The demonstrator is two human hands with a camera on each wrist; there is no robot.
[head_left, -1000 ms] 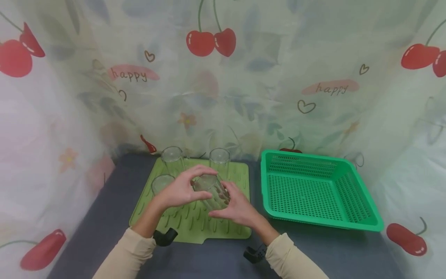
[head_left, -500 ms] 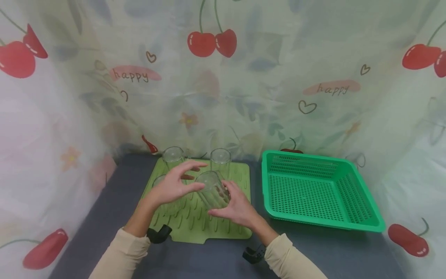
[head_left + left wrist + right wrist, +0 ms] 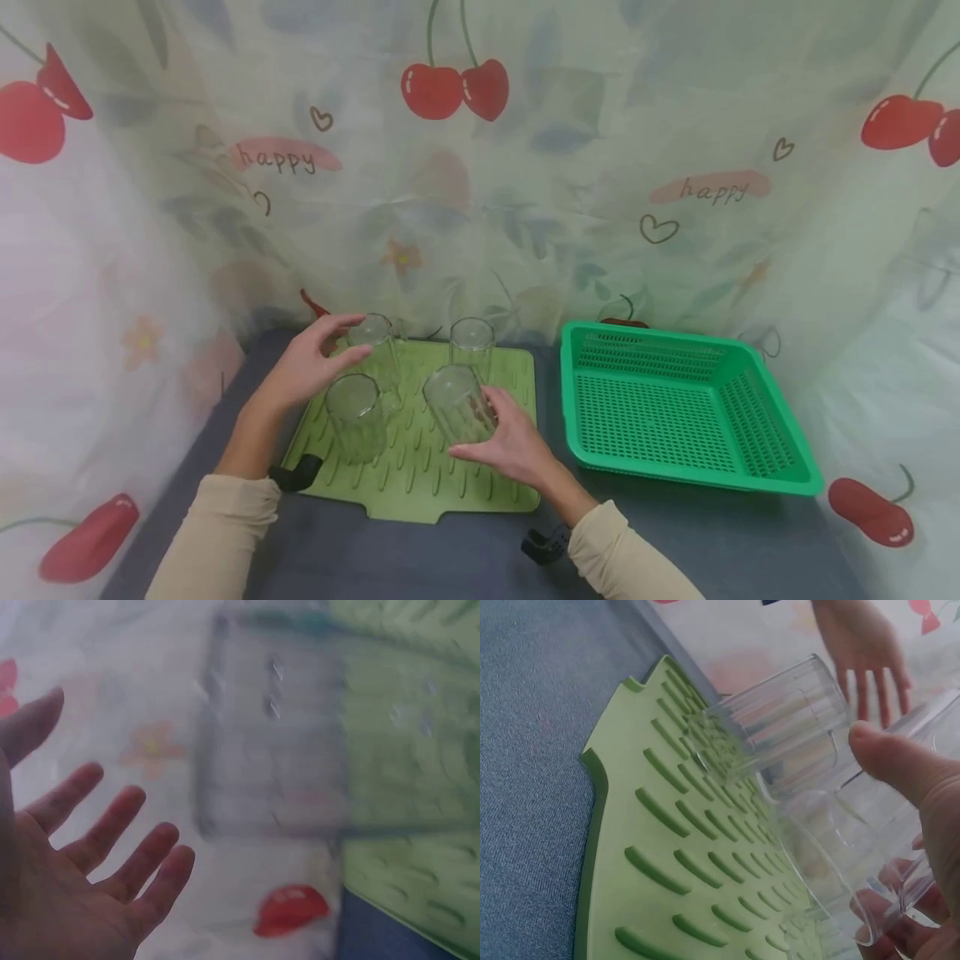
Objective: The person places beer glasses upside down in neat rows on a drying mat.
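My right hand (image 3: 513,437) grips a clear ribbed glass mug (image 3: 453,400), tilted close over the green ridged drying mat (image 3: 416,496). In the right wrist view the thumb (image 3: 889,754) lies along one side of this mug, with fingers showing through the glass. My left hand (image 3: 307,358) holds nothing; its fingers are spread in the left wrist view. It hovers over the mat's left side, overlapping the back left mug (image 3: 384,354) in the head view. Another mug (image 3: 356,425) stands at the mat's front left, a third (image 3: 472,333) at the back right.
A green plastic basket (image 3: 645,421) with slotted walls sits right of the mat on the dark grey tabletop (image 3: 330,550). A curtain (image 3: 480,200) printed with cherries hangs behind and along both sides. Black wrist mounts (image 3: 296,473) stick out below both wrists.
My left hand has let go of the held mug and moved left and back, uncovering the front left mug. The right hand keeps its grip on the mug almost in place.
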